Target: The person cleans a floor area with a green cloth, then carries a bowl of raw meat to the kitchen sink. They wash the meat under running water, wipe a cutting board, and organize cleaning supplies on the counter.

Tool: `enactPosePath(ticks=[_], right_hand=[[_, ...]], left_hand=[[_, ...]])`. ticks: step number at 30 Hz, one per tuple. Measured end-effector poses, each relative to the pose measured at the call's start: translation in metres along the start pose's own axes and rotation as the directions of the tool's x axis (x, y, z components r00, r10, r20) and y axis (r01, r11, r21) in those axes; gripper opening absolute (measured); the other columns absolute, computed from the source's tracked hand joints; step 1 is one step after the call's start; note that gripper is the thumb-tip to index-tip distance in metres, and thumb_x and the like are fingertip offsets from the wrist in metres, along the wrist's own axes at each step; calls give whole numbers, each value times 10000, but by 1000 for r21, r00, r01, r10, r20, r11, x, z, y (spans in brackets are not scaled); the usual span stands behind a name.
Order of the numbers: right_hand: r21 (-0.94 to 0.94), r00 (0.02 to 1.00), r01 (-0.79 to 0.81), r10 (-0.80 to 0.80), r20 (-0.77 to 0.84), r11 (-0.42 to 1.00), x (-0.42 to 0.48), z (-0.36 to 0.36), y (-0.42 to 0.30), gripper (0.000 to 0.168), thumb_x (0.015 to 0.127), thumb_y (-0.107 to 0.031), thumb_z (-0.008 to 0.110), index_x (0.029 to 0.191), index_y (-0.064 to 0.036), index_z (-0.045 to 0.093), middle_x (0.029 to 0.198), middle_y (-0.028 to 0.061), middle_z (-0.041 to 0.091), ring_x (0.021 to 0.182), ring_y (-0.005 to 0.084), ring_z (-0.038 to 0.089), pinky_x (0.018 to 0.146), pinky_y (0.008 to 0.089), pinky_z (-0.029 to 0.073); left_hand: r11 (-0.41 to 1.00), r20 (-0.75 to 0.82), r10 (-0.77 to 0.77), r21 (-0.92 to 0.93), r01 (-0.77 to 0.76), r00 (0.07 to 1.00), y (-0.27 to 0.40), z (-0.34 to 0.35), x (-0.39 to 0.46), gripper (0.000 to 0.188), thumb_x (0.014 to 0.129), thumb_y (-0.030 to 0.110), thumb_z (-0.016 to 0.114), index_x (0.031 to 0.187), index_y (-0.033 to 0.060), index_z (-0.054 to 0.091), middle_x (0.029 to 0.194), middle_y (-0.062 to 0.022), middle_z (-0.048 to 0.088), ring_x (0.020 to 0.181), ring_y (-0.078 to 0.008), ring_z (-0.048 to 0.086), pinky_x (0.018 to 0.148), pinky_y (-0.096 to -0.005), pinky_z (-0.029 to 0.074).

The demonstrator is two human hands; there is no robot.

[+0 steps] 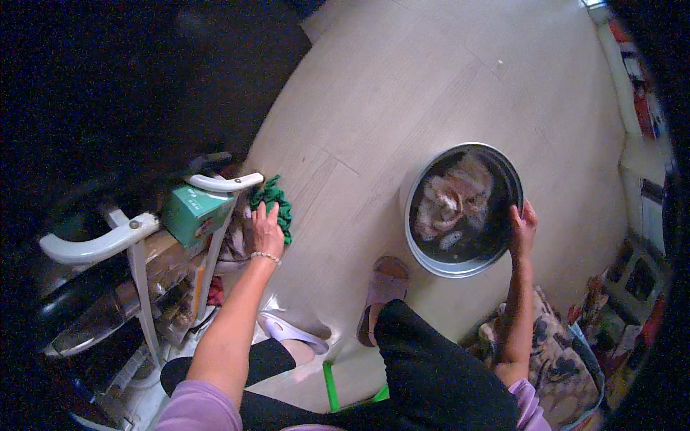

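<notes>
My left hand (268, 231) lies against a bunched green cloth (281, 207), fingers stretched over it. Whether those fingers grip the fabric is hidden. With my right hand (522, 226) I hold the right rim of a round metal basin (447, 268), thumb over the edge. Inside it, wet pinkish-beige fabric (439, 207) is bunched up in dark water, with a small pale patch near the lower side. The basin looks slightly tilted.
On the left a rack with curved white arms (99, 245) carries a green box (197, 213) and other packages. My slippered feet stand on the pale wood-look floor (366, 124). A patterned cloth bundle (560, 361) lies lower right. A green strip (330, 385) is near my legs.
</notes>
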State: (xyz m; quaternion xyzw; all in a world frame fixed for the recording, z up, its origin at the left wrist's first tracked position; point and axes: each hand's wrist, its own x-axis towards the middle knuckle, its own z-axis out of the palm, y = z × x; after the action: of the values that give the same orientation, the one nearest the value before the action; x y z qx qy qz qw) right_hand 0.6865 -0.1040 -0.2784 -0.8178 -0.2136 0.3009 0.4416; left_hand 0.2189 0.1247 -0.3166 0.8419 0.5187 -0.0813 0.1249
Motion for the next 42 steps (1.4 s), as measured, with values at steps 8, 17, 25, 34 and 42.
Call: enactPosePath(ticks=[8,17,25,34,42], right_hand=[[74,1000,-29,29,2,997,4,4,5,285,822,-85,561,1085,21,533,1031,67,588,909,149,542,838,249,402],[-73,1000,10,-11,-8,997,8,-8,21,223,825,-88,547,1030,-1,552,939,40,594,839,129,532,763,244,417],[-120,998,58,-60,-19,991,3,-6,10,205,843,-144,530,987,0,562,866,30,587,763,124,516,705,250,420],[-313,994,107,-106,21,944,6,-9,14,202,850,-178,515,937,-1,557,817,50,578,713,141,492,663,268,407],[-307,1000,24,-20,14,951,8,-11,15,235,857,-212,518,946,3,554,869,56,572,783,144,507,728,260,411]], left_hand=[[872,-159,431,-178,-456,888,169,36,58,289,716,46,510,953,151,638,1288,-75,399,1229,-360,260,995,-416,308],[762,7,632,-185,-620,775,3,22,-65,172,671,111,597,839,97,633,1227,-67,466,1174,-324,392,929,-393,400],[904,-263,-78,-426,-44,962,50,-35,28,584,648,-107,403,1180,106,515,1211,-184,441,1110,-369,404,971,-393,323],[983,-61,178,-37,-181,982,59,17,48,539,771,-41,373,1256,185,438,1328,-204,312,1212,-431,277,1013,-447,261],[952,42,139,271,-146,989,-59,22,-98,487,785,52,444,1231,247,463,1277,-185,366,1084,-362,428,974,-455,301]])
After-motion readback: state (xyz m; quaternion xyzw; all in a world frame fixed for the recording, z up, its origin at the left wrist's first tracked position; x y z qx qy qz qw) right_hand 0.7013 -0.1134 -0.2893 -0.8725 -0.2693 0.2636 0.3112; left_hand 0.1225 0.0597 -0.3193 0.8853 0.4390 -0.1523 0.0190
